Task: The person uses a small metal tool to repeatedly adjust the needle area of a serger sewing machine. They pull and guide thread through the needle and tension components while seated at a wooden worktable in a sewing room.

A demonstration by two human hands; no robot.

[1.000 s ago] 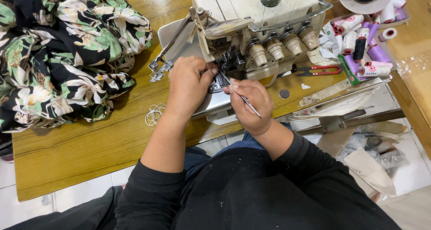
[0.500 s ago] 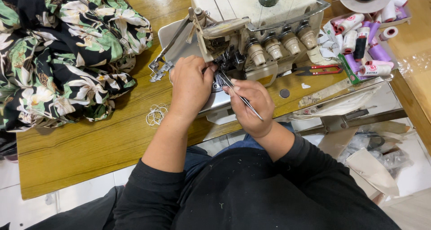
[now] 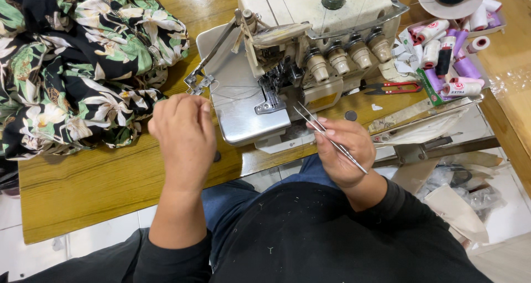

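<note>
Slender silver metal tweezers [image 3: 330, 138] lie clamped in the fingers [image 3: 332, 132] of our right hand [image 3: 342, 150], tips toward the cream overlock sewing machine [image 3: 301, 51] on the wooden worktop [image 3: 88, 183]; our left hand [image 3: 182, 134] hovers beside it, fingers curled together, possibly pinching thread; black floral fabric [image 3: 72, 62] lies further left.

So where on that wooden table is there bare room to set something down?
The widest bare wood lies on the table below the floral fabric, beside the left hand. A smaller strip runs between the sewing machine and the red scissors. The thread spools crowd the far right corner.
</note>
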